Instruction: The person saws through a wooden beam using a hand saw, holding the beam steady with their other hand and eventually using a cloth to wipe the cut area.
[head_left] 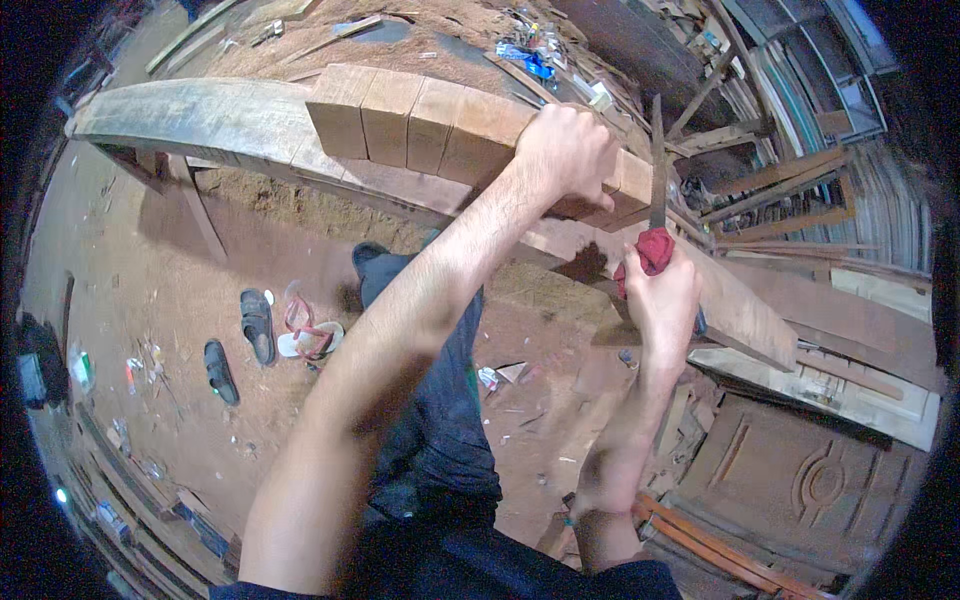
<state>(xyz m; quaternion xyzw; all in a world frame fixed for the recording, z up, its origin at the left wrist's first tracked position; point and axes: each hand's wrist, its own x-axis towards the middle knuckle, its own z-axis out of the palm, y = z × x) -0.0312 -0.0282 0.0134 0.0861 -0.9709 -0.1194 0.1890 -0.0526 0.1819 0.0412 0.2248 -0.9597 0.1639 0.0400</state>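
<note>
A thick timber [430,120] with several cross cuts along it lies on a long wooden bench plank [200,110]. My left hand [568,155] grips the timber from above near its right end, fingers curled over the far side. In my right hand [662,305] is a handsaw [657,165], held by a handle wrapped in red cloth [654,250]. Its narrow blade points away from me and stands beside the timber's right end. Whether the teeth touch the wood cannot be made out.
Sandals [257,327] and pink-strapped flip-flops [310,340] lie on the dirt floor at left. A carved wooden panel [800,480] rests at lower right. Stacked boards [880,205] stand at far right. Sawdust [285,45] and scraps lie beyond the bench.
</note>
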